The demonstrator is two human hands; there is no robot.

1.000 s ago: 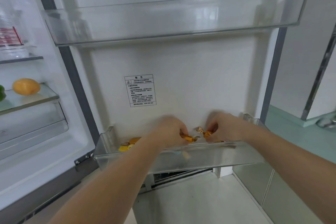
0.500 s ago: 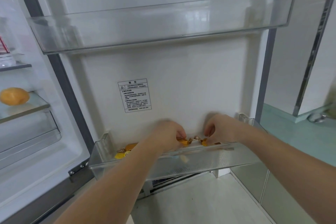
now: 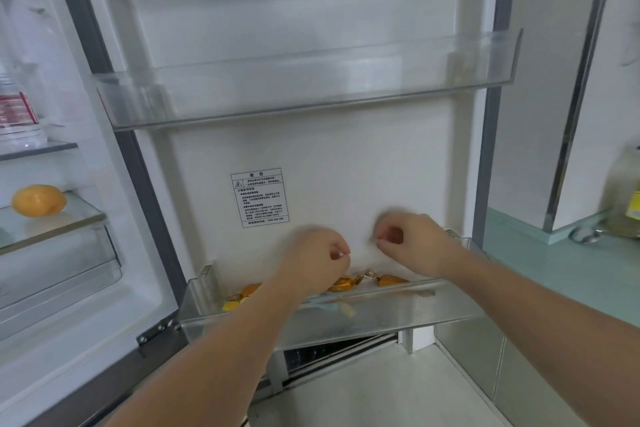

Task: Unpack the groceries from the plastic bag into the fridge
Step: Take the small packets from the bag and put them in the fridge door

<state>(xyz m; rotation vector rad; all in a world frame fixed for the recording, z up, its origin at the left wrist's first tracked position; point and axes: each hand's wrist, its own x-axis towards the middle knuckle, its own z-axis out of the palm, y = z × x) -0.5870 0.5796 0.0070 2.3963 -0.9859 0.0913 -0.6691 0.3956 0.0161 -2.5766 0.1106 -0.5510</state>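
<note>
Taking the lower door bin [image 3: 381, 317] as the landmark, both forearms come in from the near side and cross its clear front wall, the hands ending just above its rim.

The left hand [image 3: 317, 258] hangs over the middle of the bin with its fingers curled into a loose fist. Nothing shows between the fingertips, though motion blur leaves that short of certain. The right hand [image 3: 410, 241] sits a little higher and toward the bin's right half, thumb and forefinger drawn close together, and it too seems to hold nothing.

The wrapped candies [image 3: 360, 281] lie on the bin floor directly under and between the two hands, gold and orange, with their twisted ends pointing left and right, so that their long axes run along the bin's length. Two more candies [image 3: 240, 298] lie toward the bin's left end, well apart from either hand and partly behind the left forearm.

On this evidence the sweets look placed, and both hands appear clear of them. Any further reach would go straight down, and the left hand is the nearer to the central pair. The plastic bag is out of sight, so the next item has to come from outside this view.

Beyond the bin rises the white door liner with a printed warning label [image 3: 260, 197], and above that an upper door shelf [image 3: 311, 94]. To the bin's far left, inside the fridge, an orange fruit [image 3: 38, 200] rests on a glass shelf [image 3: 79, 218].
</note>
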